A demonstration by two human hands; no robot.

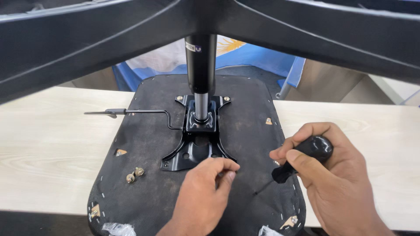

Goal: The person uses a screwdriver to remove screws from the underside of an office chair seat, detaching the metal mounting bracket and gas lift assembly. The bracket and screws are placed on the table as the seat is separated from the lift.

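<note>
- The left hand (202,192) rests on the underside of the upturned seat (144,175), with thumb and forefinger pinched together at the near right corner of the black mounting plate (197,144). Something small may sit between the fingertips; the picture does not show it clearly.
- The right hand (337,175) is closed around the black handle of a screwdriver (302,159). Its thin shaft angles down and left, with the tip on the seat fabric, near the left fingertips.
- The screwdriver appears light and rigid. The rounded, glossy handle could slip; a full-palm hold, as shown, suits it best.
- The mounting plate is stiff pressed metal and probably heavy with the gas column (201,65) standing in it. Hold it by its flat arms, away from the stamped edges.
- The lever rod (131,112) projects left from the plate and is thin; do not lift by it.
- Two loose bolts (134,175) lie on the seat left of the plate. They are small and likely to roll.
- The seat lies on a pale wooden table (52,144).
- No containers are visible.
</note>
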